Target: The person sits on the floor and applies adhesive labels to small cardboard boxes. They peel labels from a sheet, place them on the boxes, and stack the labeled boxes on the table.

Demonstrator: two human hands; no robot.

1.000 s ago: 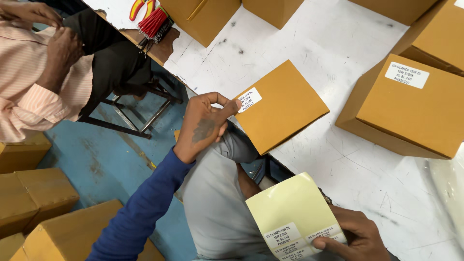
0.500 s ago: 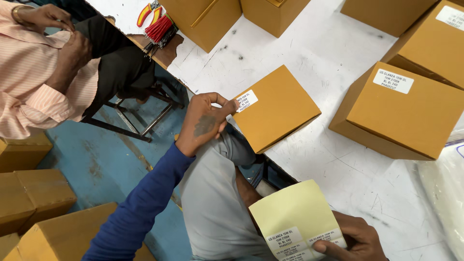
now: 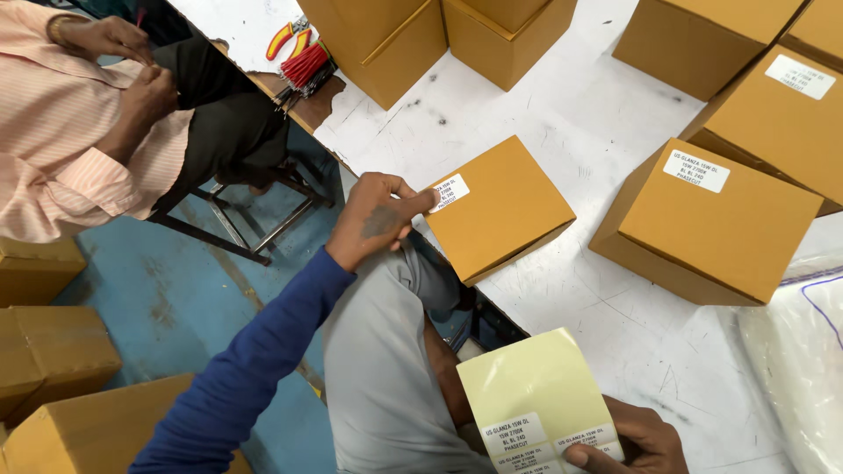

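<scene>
Shifted a little between views: small brown box sitting slightly lower and further left in the head view than a second ago, left hand pressed on the same corner throughout, fingertip now flat on the white label. Read as a judgement: label already stuck down, being smoothed rather than placed. Box resting near the edge of the white surface, closed, contents hidden.

Right hand low in the view, thumb and fingers pinched on a pale yellow backing sheet, a few white labels left along its lower edge. Sheet now showing more fully than before, lifted a touch higher. Hands well apart, one on the box, one clamped on the sheet.

More closed brown boxes around: a labelled box just to the right, another labelled box behind it, two unlabelled boxes touching at the far edge. Nothing visible inside any of them. Red-handled tools lying by the surface corner. Clear plastic bag at the right edge, contents impossible to tell. Further stacked cartons on the blue floor. Seated co-worker in a pink striped shirt at upper left, hands busy together.
</scene>
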